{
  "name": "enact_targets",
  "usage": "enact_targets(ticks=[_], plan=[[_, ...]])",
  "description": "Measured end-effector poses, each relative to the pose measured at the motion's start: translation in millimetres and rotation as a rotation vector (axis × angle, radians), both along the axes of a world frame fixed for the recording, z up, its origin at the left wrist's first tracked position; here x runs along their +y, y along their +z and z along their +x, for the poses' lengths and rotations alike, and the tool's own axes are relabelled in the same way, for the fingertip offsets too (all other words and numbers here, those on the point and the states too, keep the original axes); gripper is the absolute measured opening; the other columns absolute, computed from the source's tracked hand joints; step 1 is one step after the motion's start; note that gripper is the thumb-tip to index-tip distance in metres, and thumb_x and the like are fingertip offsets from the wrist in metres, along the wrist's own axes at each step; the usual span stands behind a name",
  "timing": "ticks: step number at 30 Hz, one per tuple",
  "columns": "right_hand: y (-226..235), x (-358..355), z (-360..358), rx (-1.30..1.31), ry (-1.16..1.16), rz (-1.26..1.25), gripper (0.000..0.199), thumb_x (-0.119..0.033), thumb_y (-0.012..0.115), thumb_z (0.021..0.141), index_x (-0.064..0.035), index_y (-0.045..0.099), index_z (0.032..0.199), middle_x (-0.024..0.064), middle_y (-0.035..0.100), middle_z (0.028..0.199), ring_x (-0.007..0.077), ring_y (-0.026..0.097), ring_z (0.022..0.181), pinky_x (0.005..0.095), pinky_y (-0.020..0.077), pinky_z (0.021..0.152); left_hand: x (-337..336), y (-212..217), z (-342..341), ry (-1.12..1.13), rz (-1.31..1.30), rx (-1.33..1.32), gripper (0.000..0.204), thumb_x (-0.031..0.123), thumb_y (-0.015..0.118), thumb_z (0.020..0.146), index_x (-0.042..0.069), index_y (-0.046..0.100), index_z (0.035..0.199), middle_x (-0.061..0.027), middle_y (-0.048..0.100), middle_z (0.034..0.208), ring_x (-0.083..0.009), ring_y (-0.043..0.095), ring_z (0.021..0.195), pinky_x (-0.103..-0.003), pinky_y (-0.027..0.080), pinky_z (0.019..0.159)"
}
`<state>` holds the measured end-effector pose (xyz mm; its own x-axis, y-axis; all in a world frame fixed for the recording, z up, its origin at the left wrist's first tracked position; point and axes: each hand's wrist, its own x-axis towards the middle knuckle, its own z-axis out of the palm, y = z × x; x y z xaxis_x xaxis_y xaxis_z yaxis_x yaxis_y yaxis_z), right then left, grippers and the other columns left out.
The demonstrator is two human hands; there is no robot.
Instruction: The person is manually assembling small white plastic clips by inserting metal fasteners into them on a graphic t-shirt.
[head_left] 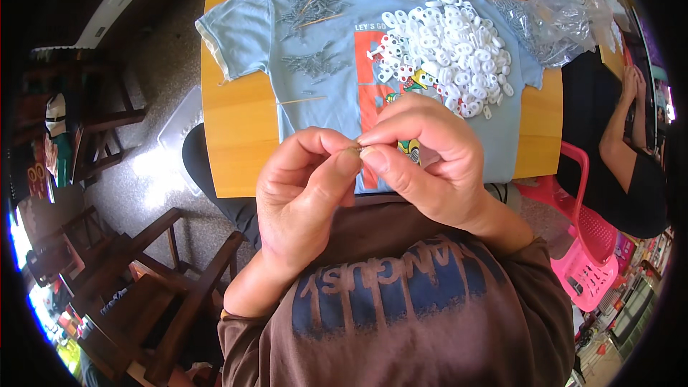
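A: Looking down from the head camera, what is bordering the working space?

B: A wooden counter (244, 136) is sitting just ahead of the person, its near edge running right behind the raised hands. A light blue T-shirt (315, 36) is lying spread flat over most of it, leaving a bare strip of wood on the left and at the far right. Open floor is showing to the left, then dark wooden chairs (143, 272) lower left. A pink plastic chair (595, 244) is standing at the right, and beside it another person's arm (616, 136) is resting near the counter's right edge.

A: What are the hands holding?

B: A very small piece (356, 148), brownish and thin; it is too tiny and too covered to tell its kind.

A: Where is it lying relative to the grip?

B: It is sitting exactly where the two hands are meeting, above the person's chest and in front of the counter's near edge. The left hand (304, 193) is pinching it, thumb and forefinger closed together on it. The right hand (430, 161) is pinching it from the other side, fingertips curled down and clamped on the same spot.

A: What is lying on the shirt?

B: A heap of white plastic rings (448, 46) is lying at the right, well beyond the hands. Grey metal pins (312, 63) are lying in loose clusters at the left. Clear plastic bags (545, 21) are sitting at the far right corner.
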<state>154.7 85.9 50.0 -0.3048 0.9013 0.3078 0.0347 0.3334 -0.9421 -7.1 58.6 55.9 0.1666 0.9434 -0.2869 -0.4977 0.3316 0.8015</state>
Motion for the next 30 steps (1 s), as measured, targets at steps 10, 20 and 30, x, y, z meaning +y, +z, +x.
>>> enact_targets(ticks=[10,20,30], plan=[[1.4,-16.4,-7.8,0.489,0.034,-0.554,0.011,-0.009,0.058,0.088,0.0009,0.057,0.094,0.0033,0.058,0.088,0.0063,0.051,0.073,0.0203,0.0416,0.065,-5.6,-3.6,1.9,0.144,0.307,0.159,0.018,-0.001,0.056,0.087,-0.004,0.058,0.105,-0.0128,0.063,0.094,-0.0100,0.056,0.065,-0.019,0.046,0.054],[-6.7,-15.9,-12.4,0.622,0.052,-0.715,0.014,-0.011,0.055,0.091,0.0019,0.055,0.098,0.0042,0.058,0.092,0.0082,0.055,0.084,0.0226,0.0468,0.076,-1.5,-18.0,6.4,0.287,0.461,0.544,0.019,-0.007,0.058,0.082,-0.002,0.061,0.101,-0.0130,0.067,0.089,-0.0095,0.059,0.061,-0.020,0.047,0.050],[-4.7,-15.2,-15.8,0.546,0.020,-0.629,0.012,-0.006,0.056,0.090,0.0027,0.055,0.097,0.0039,0.058,0.091,0.0073,0.055,0.084,0.0220,0.0472,0.077,6.0,-12.6,-1.7,0.213,0.727,0.917,0.022,-0.010,0.064,0.075,0.000,0.065,0.094,-0.0097,0.061,0.085,-0.0153,0.059,0.071,-0.023,0.047,0.060]])
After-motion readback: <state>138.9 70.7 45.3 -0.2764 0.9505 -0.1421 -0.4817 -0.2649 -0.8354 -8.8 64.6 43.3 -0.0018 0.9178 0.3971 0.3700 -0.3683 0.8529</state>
